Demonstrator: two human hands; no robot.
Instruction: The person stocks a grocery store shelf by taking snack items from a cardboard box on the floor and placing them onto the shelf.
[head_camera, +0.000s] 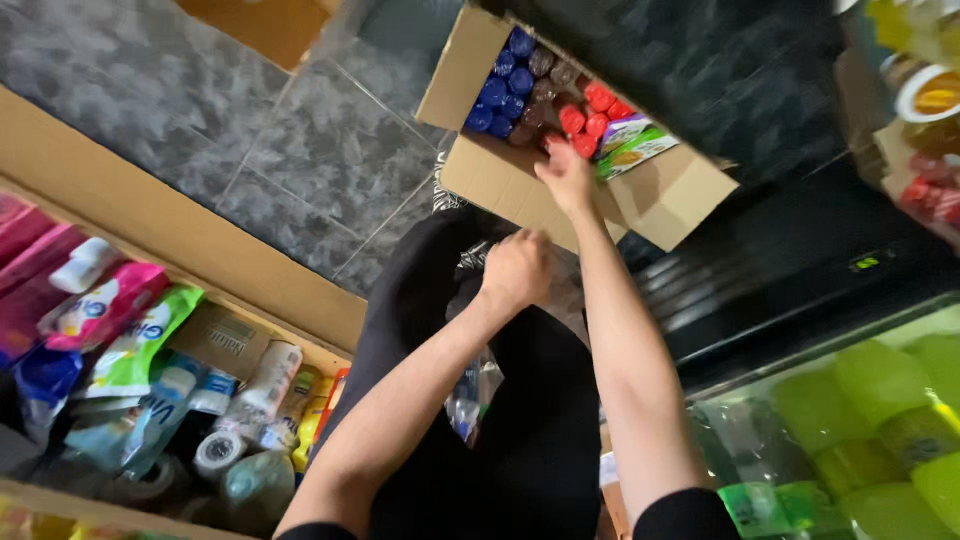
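Grey marbled floor tiles (160, 90) below, seen from above; shop-like clutter on every side. Open cardboard box (520, 185) on the floor ahead, flaps splayed, packed with upright bottles – blue caps (505, 85) at the far-left end, dark clear-topped ones in the middle, red caps (590, 115) toward the right, plus 1 or 2 green-and-white cartons (632, 145) wedged at the right edge.

Right hand (568, 172) stretched furthest forward, at the box's near rim, directly beside the red caps and touching or almost touching the nearest of them; fingers pointing into the box, loosely curled, nothing clearly held – exact grip cannot be told through motion blur. Red-capped bottles just ahead of those fingertips, long axis vertical, tops facing the camera.

Left hand (515, 268) nearer the body, closed into a fist on crinkled clear plastic (478, 385) that hangs down against dark clothing (520, 440); well short of the box, so right hand plainly the nearer of the 2.

Near flap of the box between hand and bottles, folded outward, low; cartons crowd the red caps on the right.

Around: long cardboard tray (130, 215) at left, filled with pink, green and blue soft packets and small white bottles. Glass-fronted cooler (790, 270) at right, dark top, green bottles (880, 400) behind the pane. Shelf goods at upper right, blurred
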